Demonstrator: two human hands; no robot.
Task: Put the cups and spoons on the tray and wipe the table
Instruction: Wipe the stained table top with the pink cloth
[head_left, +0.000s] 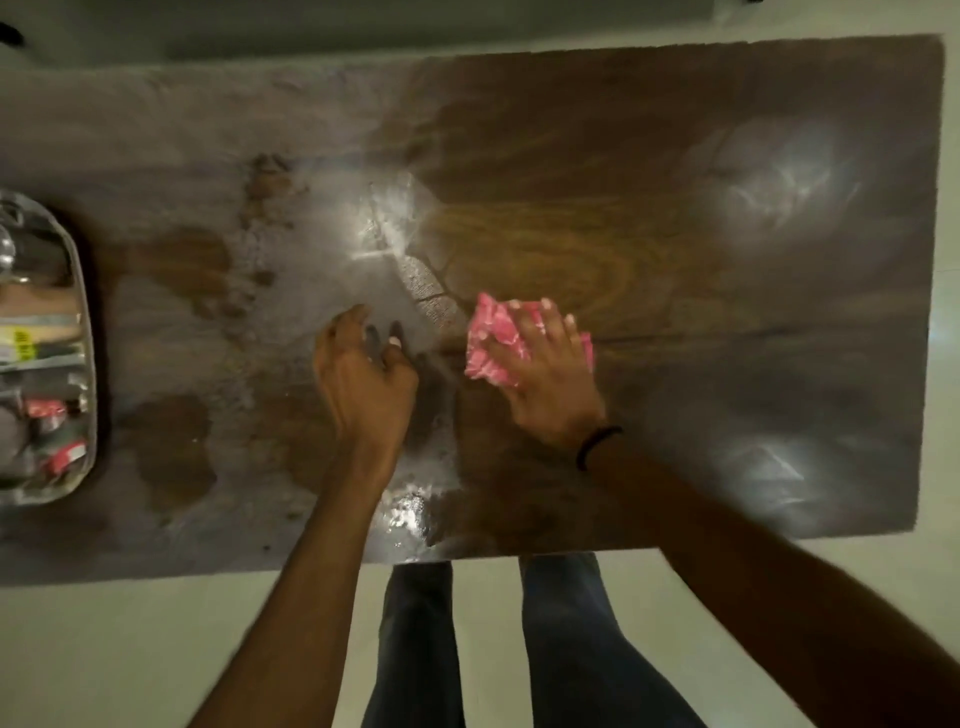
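My right hand (545, 374) lies flat on a pink cloth (491, 343), pressing it onto the dark wooden table (649, 218) near the middle. My left hand (363, 374) rests just left of the cloth with fingers loosely curled, holding nothing. The table's left half is dull and dusty with brown patches; the right half looks darker and shiny. A shiny metal tray (85, 364) sits at the left edge, cut off by the frame, with a glass cup (8, 244) and blurred items in it. No spoons can be made out.
The table's near edge (467, 556) runs across the lower middle, with my legs in dark trousers (415, 649) standing on a pale floor below it. Bright light reflections (784, 187) show on the right part of the tabletop.
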